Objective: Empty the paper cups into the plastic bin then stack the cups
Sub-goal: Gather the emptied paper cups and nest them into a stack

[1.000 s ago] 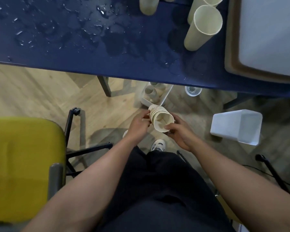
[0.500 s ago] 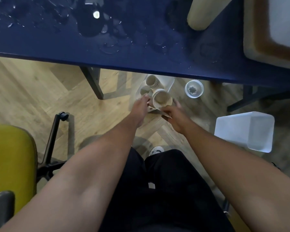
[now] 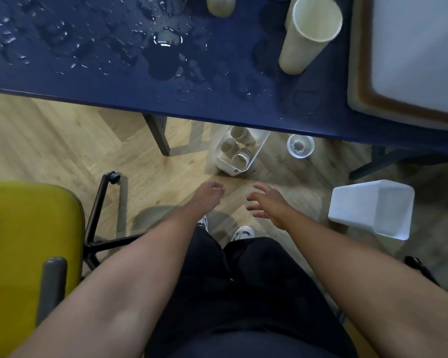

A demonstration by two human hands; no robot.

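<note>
three stacks of ribbed paper cups [image 3: 239,150] stand in a white floor tray [image 3: 256,151] under the wet blue table [image 3: 114,73]. nearer than the tray, left hand [image 3: 207,196] loosely curled, right hand [image 3: 267,202] spread; both empty.

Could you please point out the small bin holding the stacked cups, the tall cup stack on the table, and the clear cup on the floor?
small white bin [image 3: 231,172]: head view, near wall.
tall cup stack [image 3: 301,51]: head view, side.
clear cup [image 3: 300,146]: head view, inside bottom.
</note>
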